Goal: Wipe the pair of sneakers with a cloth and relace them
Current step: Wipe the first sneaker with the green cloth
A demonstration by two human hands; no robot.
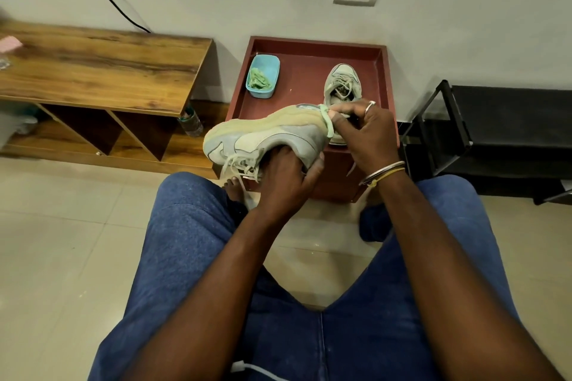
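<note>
Grey and pale-green sneaker [266, 136] is held on its side above the person's knees, toe to the left, heel to the right, thick sole uppermost, loose laces [238, 164] dangling from its front. Left grip [286, 178] holds it from below, fingers curled into the shoe's opening and round its collar. Right grip [368, 133], with a ring on one finger and bangles at the wrist, pinches a pale green strip [328, 122] against the heel between thumb and fingertips; whether that strip is cloth or lace I cannot tell. Second sneaker [342, 83] stands upright on the red-brown worktop [297, 93] behind, toe toward the wall, its heel hidden by the right grip. Blue tub [261, 92] near the worktop's back left corner holds a crumpled green cloth [258, 79]. Wooden shelf unit [102, 65] stands to the left, black rack [495, 120] to the right
</note>
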